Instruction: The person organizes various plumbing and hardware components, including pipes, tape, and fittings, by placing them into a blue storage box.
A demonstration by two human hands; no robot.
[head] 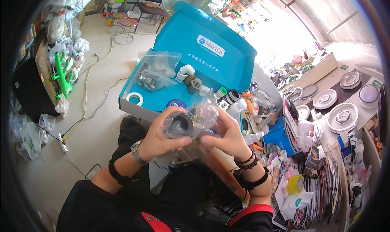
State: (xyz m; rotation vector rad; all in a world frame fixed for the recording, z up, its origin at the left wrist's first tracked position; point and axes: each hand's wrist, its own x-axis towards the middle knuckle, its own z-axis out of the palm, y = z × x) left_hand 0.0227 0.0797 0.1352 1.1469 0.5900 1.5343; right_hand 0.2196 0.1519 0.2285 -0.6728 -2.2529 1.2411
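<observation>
My left hand (166, 133) grips a black ring-shaped fitting (185, 124) wrapped in a clear plastic bag (205, 111). At the bag's other side is my right hand (228, 134), its fingers curled around the loose plastic. Both hands are over the near edge of an open turquoise cardboard box (152, 99). Inside the box lie a white ring (134, 99), a zip bag of metal parts (150, 80), a white elbow pipe fitting (185, 72), a grey fitting (194, 86) and a green-and-white fitting (221, 92). The box's lid (210, 46) stands raised behind them.
Crowded small parts and bottles lie right of the box, near a stack of magazines (317, 186) and a roll of yellow tape (295, 184). Farther right, round fixtures (342, 117) sit on a counter. A fan (195, 0) stands behind the lid; cables and a power strip (63, 143) lie on the floor at left.
</observation>
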